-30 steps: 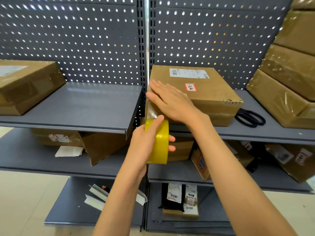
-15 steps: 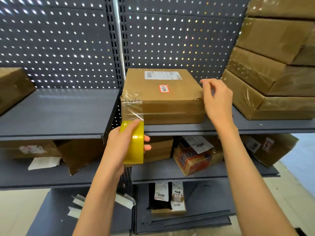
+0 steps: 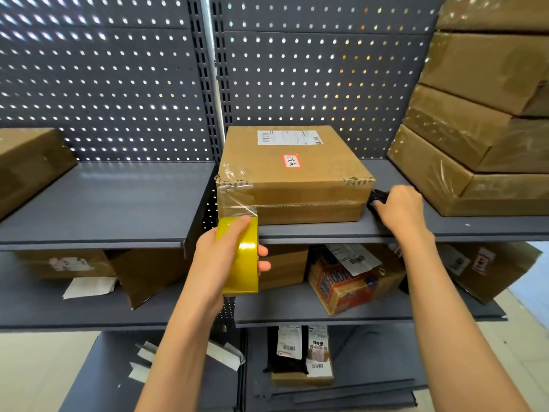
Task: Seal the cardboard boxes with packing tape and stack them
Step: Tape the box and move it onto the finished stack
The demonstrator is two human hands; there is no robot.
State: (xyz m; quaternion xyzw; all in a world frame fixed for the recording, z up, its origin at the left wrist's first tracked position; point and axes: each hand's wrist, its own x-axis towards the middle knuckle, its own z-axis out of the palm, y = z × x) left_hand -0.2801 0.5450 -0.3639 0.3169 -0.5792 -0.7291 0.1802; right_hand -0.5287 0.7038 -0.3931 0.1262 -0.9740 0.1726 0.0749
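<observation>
A flat cardboard box [image 3: 292,176] with a white shipping label and a red sticker sits on the grey upper shelf [image 3: 326,231]. My left hand [image 3: 221,257] grips a yellow roll of packing tape [image 3: 239,257] just below the box's front left corner; a clear strip runs from the roll up onto that corner. My right hand [image 3: 399,208] is curled over black scissors [image 3: 376,199] lying on the shelf right of the box; only their handle shows.
A stack of tape-wrapped boxes [image 3: 481,138] stands at the right end of the shelf. Another box [image 3: 26,165] lies on the left shelf [image 3: 118,203]. The lower shelves hold loose parcels and paper [image 3: 344,281].
My right hand left the box's top, went past its right edge and came down onto the scissors. The left hand keeps the roll at the front left corner. The view shifted right.
</observation>
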